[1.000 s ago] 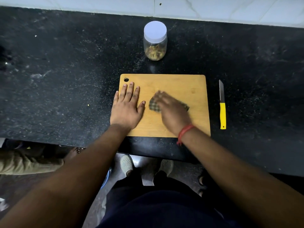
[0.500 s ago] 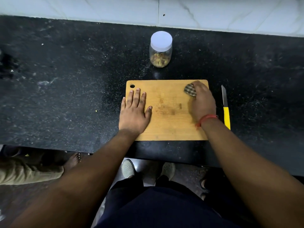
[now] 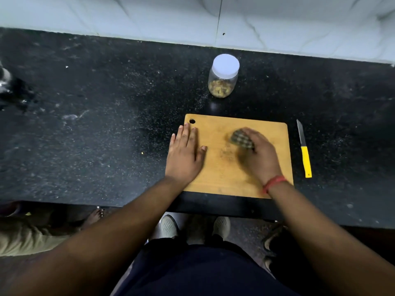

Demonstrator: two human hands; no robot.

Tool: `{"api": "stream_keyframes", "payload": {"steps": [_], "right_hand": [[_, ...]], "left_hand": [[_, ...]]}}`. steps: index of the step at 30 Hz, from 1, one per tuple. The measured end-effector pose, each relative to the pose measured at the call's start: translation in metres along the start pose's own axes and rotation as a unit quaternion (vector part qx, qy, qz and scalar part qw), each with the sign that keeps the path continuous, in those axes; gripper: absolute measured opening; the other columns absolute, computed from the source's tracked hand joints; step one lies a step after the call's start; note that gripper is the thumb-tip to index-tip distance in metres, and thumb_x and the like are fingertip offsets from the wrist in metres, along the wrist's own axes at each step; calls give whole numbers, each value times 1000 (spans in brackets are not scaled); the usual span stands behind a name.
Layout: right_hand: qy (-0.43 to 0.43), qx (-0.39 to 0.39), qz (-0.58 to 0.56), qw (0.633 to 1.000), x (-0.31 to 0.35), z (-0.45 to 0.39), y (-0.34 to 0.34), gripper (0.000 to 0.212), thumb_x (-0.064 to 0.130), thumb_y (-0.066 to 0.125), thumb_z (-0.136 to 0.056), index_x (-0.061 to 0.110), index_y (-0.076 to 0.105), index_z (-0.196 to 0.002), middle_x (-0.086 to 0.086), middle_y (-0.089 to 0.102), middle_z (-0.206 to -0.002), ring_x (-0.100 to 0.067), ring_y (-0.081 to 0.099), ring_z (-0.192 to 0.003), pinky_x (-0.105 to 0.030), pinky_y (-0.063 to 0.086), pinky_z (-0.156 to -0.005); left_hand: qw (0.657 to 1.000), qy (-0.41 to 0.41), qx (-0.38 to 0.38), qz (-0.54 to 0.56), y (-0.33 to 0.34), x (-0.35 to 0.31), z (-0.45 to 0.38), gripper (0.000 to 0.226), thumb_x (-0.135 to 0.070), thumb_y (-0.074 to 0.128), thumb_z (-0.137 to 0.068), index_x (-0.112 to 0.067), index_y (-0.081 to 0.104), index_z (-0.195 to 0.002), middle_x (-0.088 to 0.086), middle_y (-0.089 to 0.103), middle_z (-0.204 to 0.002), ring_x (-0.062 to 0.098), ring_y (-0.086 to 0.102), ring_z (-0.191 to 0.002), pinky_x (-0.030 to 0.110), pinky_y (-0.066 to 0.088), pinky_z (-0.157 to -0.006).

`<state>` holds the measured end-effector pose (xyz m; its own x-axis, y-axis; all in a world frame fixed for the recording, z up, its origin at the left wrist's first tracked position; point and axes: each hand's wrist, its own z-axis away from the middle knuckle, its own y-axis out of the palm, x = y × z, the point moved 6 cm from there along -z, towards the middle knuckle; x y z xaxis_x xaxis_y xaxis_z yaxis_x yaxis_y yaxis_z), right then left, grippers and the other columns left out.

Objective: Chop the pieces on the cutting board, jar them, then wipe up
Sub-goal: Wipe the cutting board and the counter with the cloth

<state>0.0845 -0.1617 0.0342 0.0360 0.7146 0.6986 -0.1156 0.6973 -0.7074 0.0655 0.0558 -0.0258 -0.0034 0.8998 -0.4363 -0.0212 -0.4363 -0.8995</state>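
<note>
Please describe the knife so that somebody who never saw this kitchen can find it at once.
On the black counter lies a wooden cutting board. Just off its right edge, apart from it, the knife lies flat, tip pointing toward the wall. Its bright yellow handle sets it apart.

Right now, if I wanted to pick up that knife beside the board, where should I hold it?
Hold the knife by its yellow handle, probably coming from above at the near end. It lies flat on the black counter, to the right of the cutting board and apart from it, with the grey blade pointing away toward the wall, so the handle is the safe end nearest you.
</note>
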Motion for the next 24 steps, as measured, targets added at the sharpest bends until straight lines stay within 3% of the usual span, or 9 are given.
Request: {"api": "stream_keyframes", "payload": {"steps": [5, 11, 14, 17, 20, 22, 24], "right_hand": [[24, -37, 131, 990, 3, -64, 17, 60, -9, 42, -90, 7, 43, -148, -12, 38, -155, -23, 31, -145, -29, 18, -122], [-151, 35, 229, 961, 51, -11, 86, 71, -13, 49, -85, 20, 43, -148, -4, 39, -155, -22, 34, -145, -37, 30, -119], [-201, 102, 242, 944, 51, 34, 99, 70, -11, 51, -86, 14, 40, -150, -8, 38, -156, -23, 32, -146, -41, 32, -118], [-187, 146, 209, 948, 40, 51, 92, 69, -4, 49, -93, 15, 29, -155, -5, 27, -161, -19, 25, -149, -30, 24, -119], [-166, 178, 131, 961, 37, 46, 75, 68, -4, 53, -92, 21, 36, -153, 2, 35, -158, -16, 35, -143, -25, 29, -116], [-131, 133, 75, 980, 36, 24, 52, 62, -4, 53, -93, 24, 45, -147, 5, 45, -151, -15, 48, -131, -28, 39, -111], [-85, 28, 78, 993, 30, -12, 27, 60, -4, 50, -92, 21, 46, -146, 2, 48, -148, -15, 50, -128, -27, 38, -112]], "left_hand": [[989, 108, 40, -97, 4, 17, 23, 68, -55, 25, -105, -18, 20, -162, 3, 5, -170, 24, -3, -157, 50, 9, -126], [991, 68, 45, -105, 9, 19, 26, 71, -54, 23, -103, -16, 14, -162, 3, 3, -170, 23, -5, -157, 45, 4, -127], [990, 72, 58, -109, 9, 20, 25, 74, -51, 24, -98, -15, 14, -162, 4, -1, -171, 23, -8, -157, 46, 4, -127], [985, 80, 73, -132, 10, 20, 26, 79, -56, 22, -98, -14, 7, -163, 5, -8, -170, 25, -13, -156, 47, 4, -127], [983, 80, 80, -142, 9, 21, 26, 82, -64, 16, -99, -14, 2, -163, 5, -12, -170, 24, -17, -155, 48, 2, -126], [984, 70, 79, -143, 8, 21, 26, 81, -66, 12, -100, -16, 1, -163, 3, -13, -170, 22, -17, -155, 47, 1, -126], [985, 62, 78, -143, 9, 19, 23, 80, -67, 12, -100, -17, 0, -163, 2, -13, -170, 21, -17, -155, 47, 0, -126]]}}
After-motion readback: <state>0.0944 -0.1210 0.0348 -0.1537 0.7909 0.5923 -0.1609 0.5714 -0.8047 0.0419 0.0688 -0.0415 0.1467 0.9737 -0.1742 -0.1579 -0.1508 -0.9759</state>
